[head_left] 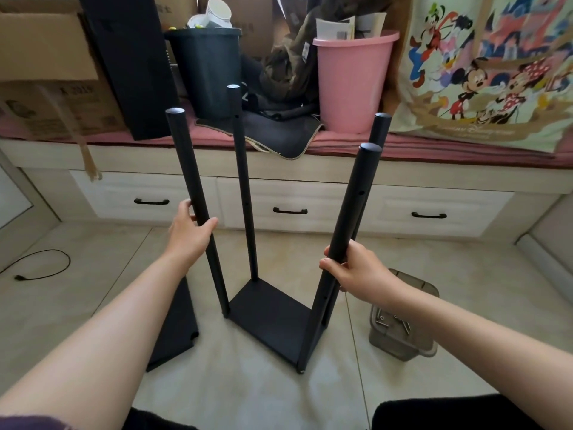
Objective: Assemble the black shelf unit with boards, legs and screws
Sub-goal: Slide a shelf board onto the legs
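hidden / unclear first: the far right leg (379, 128) sits mostly behind the near right leg (347, 218), only its top section and a sliver lower down show. your left forearm covers part of the spare black board (176, 330) lying flat on the floor tiles (93, 293), so its full outline can't be read. your right wrist overlaps the clear plastic box (403, 333); inside it a few metal screws (383, 321) show, count not readable. both arms are cut off by the frame's lower edge.

left hand (190, 231): fingers partly curled around the near left leg (198, 212) approx. mid-length, thumb on the right side of the tube, fingertips on the far side. grip looks loose, palm not fully closed.

right hand (356, 268): wrapped tight on the near right leg, below its two side holes; thumb and index finger meet across the front of the tube.

shelf unit: base board (273, 318) rests on the floor between your arms, w/ four black legs standing up from its corners. far left leg (243, 187) stands upright, untouched. leg tops splay outward in this wide-angle view. each leg top carries a round cap.
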Demonstrator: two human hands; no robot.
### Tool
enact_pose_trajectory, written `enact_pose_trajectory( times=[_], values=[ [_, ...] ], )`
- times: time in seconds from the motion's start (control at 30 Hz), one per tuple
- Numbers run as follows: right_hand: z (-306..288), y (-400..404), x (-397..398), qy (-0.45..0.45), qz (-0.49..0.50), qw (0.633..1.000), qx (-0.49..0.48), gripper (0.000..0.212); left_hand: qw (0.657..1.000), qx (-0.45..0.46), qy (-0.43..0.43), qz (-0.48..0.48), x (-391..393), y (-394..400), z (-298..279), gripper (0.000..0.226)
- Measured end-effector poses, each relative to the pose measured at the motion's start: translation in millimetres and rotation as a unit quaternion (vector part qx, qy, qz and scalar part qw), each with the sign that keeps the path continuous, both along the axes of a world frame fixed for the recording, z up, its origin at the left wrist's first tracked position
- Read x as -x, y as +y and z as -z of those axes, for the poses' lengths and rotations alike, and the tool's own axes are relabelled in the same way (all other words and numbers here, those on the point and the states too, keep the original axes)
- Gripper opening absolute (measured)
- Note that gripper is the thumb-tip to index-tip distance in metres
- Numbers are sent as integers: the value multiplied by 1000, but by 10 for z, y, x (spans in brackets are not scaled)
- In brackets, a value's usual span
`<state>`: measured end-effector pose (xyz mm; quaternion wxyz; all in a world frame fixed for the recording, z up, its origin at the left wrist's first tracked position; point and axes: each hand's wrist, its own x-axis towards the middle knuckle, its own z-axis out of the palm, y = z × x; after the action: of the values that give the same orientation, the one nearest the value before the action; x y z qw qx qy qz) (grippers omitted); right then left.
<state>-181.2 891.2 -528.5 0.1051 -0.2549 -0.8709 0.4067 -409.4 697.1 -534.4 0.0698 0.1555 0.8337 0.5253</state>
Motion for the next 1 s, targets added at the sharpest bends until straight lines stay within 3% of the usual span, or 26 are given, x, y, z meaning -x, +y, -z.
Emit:
enact_pose_trajectory(
  times=[0.13, 0.3, 0.57, 0.7, 1.0],
  values=[
    [-58, 74, 0, 8, 19, 1000, -4, 18, 999, 22, 21, 14, -48, -32, -10, 42],
    [-102, 187, -7, 73, 79, 994, 7, 21, 999, 11, -18, 47, -148, -216, -82, 34],
    [-105, 323, 75, 113, 115, 987, 1, 32, 987, 81, -39, 136, -441, -392, -139, 8],
    [-103, 327, 114, 119, 123, 985, 12, 39, 986, 82, -38, 138, -545, -402, -171, 12],
    [-22, 264, 73, 96, 107, 989, -22, 34, 992, 54, -34, 109, -443, -352, -273, 21]
  ],
)
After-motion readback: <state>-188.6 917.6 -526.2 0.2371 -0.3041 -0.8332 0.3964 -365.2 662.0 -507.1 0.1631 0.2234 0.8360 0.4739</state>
